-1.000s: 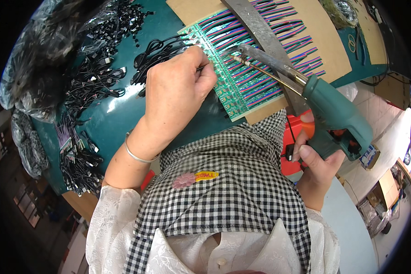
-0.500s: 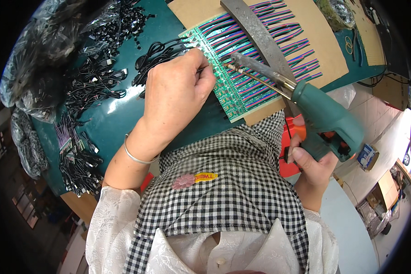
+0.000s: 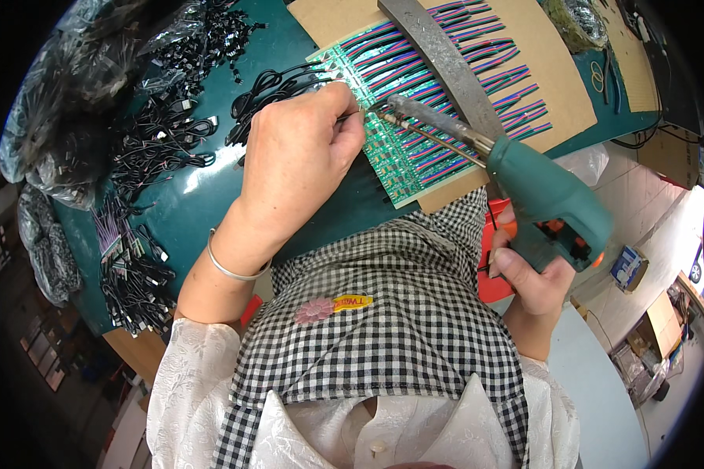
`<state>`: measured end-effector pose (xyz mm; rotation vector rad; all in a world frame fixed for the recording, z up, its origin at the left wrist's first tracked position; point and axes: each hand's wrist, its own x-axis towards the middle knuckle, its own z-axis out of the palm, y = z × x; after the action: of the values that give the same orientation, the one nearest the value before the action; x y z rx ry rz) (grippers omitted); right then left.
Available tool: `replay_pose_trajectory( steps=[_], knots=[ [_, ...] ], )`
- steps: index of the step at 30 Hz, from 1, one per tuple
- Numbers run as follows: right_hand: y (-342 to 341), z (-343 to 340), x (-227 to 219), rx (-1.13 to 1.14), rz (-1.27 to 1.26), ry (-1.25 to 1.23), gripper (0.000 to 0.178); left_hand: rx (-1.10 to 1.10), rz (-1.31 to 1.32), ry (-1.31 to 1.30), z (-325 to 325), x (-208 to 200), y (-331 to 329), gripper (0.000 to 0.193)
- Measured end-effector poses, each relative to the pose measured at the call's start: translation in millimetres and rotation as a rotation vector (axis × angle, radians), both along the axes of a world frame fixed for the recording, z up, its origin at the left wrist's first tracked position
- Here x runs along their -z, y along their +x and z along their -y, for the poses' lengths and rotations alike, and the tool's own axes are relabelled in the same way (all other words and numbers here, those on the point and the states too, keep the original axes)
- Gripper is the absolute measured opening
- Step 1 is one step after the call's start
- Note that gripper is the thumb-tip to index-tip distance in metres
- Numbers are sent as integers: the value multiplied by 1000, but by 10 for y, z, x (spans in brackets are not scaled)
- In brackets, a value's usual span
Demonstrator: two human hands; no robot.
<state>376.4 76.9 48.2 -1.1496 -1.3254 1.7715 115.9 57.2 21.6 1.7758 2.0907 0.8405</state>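
My right hand [image 3: 533, 281] is wrapped round the handle of a green soldering gun [image 3: 551, 184]. The gun's grey barrel and thin feed tube point left, with the tip at the circuit-board panel [image 3: 383, 152]. Close to that tip, my left hand [image 3: 301, 144] is closed in a pinch at the panel's left edge. A dark bit between thumb and finger looks like a black cable; its end is hidden. Black cables [image 3: 270, 98] lie against the panel above my left hand. Rows of striped red, blue and black wires [image 3: 508, 78] run off the panel's right side.
A curved metal bar [image 3: 438, 55] lies across the wires on a cardboard sheet [image 3: 555, 86]. Bundles of black cables [image 3: 160, 141] and plastic bags [image 3: 70, 94] cover the left of the green table [image 3: 199, 207]. Pliers-like tools and a ring [image 3: 598, 76] lie at the far right.
The soldering gun has shifted slightly left and up, bringing its tip nearer my left fingers. My left hand has moved slightly to the left, still pinched.
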Motion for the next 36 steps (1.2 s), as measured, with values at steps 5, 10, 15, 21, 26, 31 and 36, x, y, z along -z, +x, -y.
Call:
replay_pose_trajectory(
  steps=[5,10,15,21,26,31,36],
  knots=[
    [-30,-67,32,58,-93,90,64,28,21,0,-13,3,-22,6],
    [-35,-82,32,64,-66,92,63,4,41,-26,-36,-30,8,6],
    [6,-141,-48,140,-62,119,64,29,46,8,-60,-64,37,6],
    [326,-487,-76,188,-342,273,57,-4,47,-74,-8,-145,76,5],
    [380,-925,-30,352,-551,273,43,0,46,-93,8,-124,25,7],
    [279,-1196,180,454,-41,362,45,-52,47,-129,134,-275,6,8],
    [331,-975,153,464,-125,338,41,-2,-56,64,379,-145,-235,15]
  ],
)
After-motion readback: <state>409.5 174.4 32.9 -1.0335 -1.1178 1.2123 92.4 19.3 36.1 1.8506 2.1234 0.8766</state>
